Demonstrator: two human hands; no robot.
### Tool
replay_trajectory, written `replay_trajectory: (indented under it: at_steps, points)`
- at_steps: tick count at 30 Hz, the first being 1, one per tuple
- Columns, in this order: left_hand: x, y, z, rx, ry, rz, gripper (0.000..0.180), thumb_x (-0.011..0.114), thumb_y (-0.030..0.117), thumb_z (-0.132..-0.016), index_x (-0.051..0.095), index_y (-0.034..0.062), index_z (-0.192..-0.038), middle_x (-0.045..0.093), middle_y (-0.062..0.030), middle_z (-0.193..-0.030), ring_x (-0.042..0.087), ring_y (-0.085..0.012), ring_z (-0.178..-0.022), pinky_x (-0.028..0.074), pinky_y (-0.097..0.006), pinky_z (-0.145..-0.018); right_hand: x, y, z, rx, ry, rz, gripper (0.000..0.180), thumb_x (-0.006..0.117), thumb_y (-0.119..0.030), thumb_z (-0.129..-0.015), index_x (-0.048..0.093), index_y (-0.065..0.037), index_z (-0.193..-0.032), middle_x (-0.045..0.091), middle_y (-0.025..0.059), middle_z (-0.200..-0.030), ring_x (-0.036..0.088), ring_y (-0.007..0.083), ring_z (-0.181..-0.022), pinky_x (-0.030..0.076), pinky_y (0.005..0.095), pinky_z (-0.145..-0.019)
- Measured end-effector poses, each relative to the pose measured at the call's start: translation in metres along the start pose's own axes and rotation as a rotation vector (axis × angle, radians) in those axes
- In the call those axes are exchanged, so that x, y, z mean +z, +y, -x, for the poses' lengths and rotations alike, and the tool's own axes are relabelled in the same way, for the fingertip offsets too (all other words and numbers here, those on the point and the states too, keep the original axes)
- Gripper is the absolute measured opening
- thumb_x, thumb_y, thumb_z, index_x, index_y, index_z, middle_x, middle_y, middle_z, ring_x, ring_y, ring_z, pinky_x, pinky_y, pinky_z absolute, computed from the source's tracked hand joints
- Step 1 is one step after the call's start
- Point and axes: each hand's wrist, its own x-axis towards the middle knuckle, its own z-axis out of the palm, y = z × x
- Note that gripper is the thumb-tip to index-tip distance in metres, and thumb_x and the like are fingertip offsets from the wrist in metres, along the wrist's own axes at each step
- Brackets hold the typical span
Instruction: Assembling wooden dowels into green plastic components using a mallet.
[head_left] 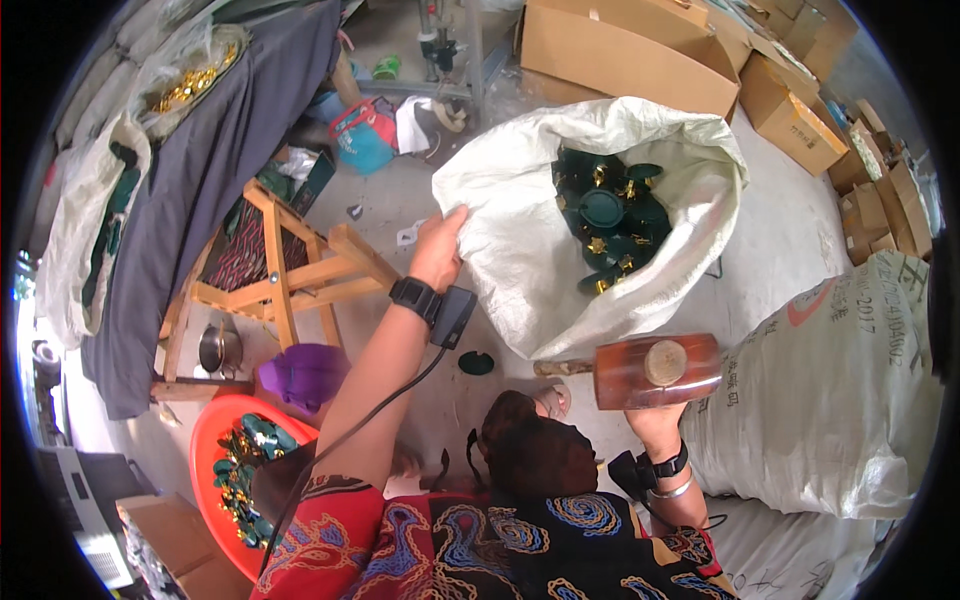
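Observation:
A white woven sack [510,240] stands with its mouth spread wide. Dark green round pieces with gold-coloured fittings [605,215] fill its inside. My left hand [440,250] pinches the sack's left edge, its arm stretched forward. On the right, my right hand [656,425] is closed beneath a wooden mallet [622,375] with a reddish-brown cylindrical head; its fingers are mostly hidden by that head. The mallet is close to the sack's near right side. One dark green disc [477,363] lies on the floor between my arms.
At lower left, a red basin [203,455] holds more green-and-gold pieces. Near it are a purple item [300,375] and a wooden frame [280,270]. A bulky full sack [820,400] blocks the right; cardboard boxes [630,65] line the back.

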Motion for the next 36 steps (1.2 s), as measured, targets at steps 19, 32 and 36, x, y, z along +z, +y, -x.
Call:
replay_trajectory:
  at_steps: [19,32,36]
  points:
    - [-0.146,-0.169,0.078,-0.249,-0.340,-1.869,0.029,0.059,0.015,-0.073,0.063,0.0174,-0.102,0.062,-0.0130,-0.100,0.058,-0.0314,-0.095,0.048,-0.041,-0.077,0.014,0.001,-0.012,0.291,-0.092,-0.289,0.041,0.075,-0.010,-0.065,0.056,-0.005,-0.101,0.060,0.0061,-0.095,0.058,0.0189,-0.088,0.047,0.0331,-0.079]
    - [-0.071,-0.036,0.054,-0.384,-0.931,-1.432,0.024,0.057,0.017,-0.071,0.064,0.0007,-0.088,0.063,-0.0074,-0.077,0.058,-0.0181,-0.069,0.047,-0.033,-0.060,0.003,-0.018,-0.014,0.084,-0.002,-0.228,0.048,0.074,-0.015,-0.067,0.049,-0.007,-0.108,0.057,0.0061,-0.100,0.056,0.0198,-0.090,0.046,0.0351,-0.079]
    - [-0.033,0.039,0.055,-0.481,-0.701,-0.898,0.017,0.059,0.011,-0.073,0.061,0.0004,-0.086,0.058,-0.0046,-0.069,0.059,-0.0149,-0.058,0.048,-0.028,-0.047,-0.012,-0.034,-0.010,0.088,0.053,-0.288,0.051,0.076,-0.016,-0.066,0.049,-0.007,-0.108,0.057,0.0056,-0.100,0.056,0.0194,-0.090,0.046,0.0353,-0.080]
